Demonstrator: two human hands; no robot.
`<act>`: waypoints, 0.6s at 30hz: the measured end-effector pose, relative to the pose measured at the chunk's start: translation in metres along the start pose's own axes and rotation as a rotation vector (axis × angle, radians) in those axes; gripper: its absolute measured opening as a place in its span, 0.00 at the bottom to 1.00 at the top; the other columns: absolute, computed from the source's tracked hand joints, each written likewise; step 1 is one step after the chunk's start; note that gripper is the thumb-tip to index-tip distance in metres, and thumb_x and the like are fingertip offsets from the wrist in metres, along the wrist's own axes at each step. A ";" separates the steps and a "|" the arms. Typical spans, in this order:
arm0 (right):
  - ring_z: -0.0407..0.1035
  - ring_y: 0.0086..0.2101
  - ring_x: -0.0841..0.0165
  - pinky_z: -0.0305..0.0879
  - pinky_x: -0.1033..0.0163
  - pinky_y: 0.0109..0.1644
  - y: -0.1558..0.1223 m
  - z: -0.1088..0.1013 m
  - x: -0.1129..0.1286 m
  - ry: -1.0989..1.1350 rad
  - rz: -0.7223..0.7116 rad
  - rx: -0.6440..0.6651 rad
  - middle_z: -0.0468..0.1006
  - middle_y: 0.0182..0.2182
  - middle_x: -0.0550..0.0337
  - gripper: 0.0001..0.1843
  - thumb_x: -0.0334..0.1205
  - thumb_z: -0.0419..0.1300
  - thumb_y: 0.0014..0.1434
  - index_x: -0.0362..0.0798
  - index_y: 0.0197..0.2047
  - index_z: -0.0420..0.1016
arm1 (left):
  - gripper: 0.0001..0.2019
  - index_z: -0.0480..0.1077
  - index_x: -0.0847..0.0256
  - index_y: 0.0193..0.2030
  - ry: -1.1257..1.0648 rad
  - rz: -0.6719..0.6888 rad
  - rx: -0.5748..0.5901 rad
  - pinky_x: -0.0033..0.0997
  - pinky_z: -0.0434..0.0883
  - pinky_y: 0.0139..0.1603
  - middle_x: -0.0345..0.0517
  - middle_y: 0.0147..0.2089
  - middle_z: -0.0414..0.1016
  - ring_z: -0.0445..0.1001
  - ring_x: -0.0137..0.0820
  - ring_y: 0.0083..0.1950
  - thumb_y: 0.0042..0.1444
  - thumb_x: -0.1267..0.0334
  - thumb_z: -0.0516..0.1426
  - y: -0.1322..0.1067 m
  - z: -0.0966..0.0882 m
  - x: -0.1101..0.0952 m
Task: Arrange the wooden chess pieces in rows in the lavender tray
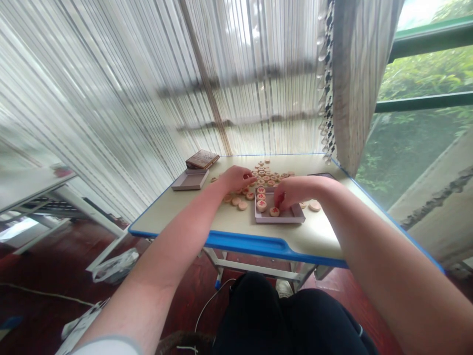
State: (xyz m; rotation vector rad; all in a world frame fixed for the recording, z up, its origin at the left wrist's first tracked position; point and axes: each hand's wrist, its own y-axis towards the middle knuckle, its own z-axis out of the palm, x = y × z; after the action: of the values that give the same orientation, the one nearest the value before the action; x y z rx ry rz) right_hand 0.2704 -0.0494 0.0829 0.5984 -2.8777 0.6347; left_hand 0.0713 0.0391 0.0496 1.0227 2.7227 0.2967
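A small grey tray (pixel 297 217) sits near the front of the desk with several round wooden chess pieces (pixel 261 205) in it, marked in red. My right hand (pixel 293 191) is curled over the tray, fingertips down among the pieces; what they pinch is hidden. My left hand (pixel 236 178) rests further back, fingers bent over a scatter of loose wooden pieces (pixel 266 173) on the desk, touching them.
A beige desk with a blue front edge (pixel 244 243) stands against striped curtains. A second empty grey tray (pixel 190 180) and a brown box (pixel 202 159) lie at the back left. A window is to the right; another table (pixel 33 185) stands at the left.
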 end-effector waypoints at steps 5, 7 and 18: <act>0.66 0.27 0.67 0.57 0.65 0.29 -0.003 -0.001 0.007 0.002 0.012 -0.006 0.75 0.26 0.60 0.11 0.45 0.62 0.44 0.52 0.32 0.79 | 0.22 0.75 0.61 0.39 -0.013 -0.013 -0.004 0.26 0.62 0.30 0.45 0.33 0.77 0.70 0.28 0.30 0.54 0.46 0.50 0.000 -0.001 0.002; 0.66 0.27 0.67 0.56 0.64 0.28 -0.006 -0.002 0.009 0.003 0.024 -0.023 0.75 0.26 0.59 0.12 0.48 0.62 0.44 0.51 0.31 0.79 | 0.22 0.75 0.60 0.39 -0.013 -0.021 0.004 0.26 0.62 0.30 0.45 0.33 0.77 0.70 0.28 0.30 0.52 0.44 0.51 0.000 -0.001 0.002; 0.67 0.29 0.67 0.56 0.65 0.30 0.004 0.004 0.008 0.047 -0.100 -0.012 0.77 0.28 0.62 0.16 0.50 0.63 0.42 0.54 0.35 0.80 | 0.26 0.75 0.62 0.39 0.027 -0.017 0.026 0.26 0.62 0.30 0.45 0.32 0.76 0.70 0.28 0.30 0.49 0.40 0.51 0.000 -0.001 -0.003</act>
State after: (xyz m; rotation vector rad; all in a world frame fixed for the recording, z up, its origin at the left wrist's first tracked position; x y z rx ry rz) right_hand 0.2615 -0.0505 0.0791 0.7113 -2.7862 0.6075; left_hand 0.0731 0.0374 0.0508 1.0095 2.7650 0.2754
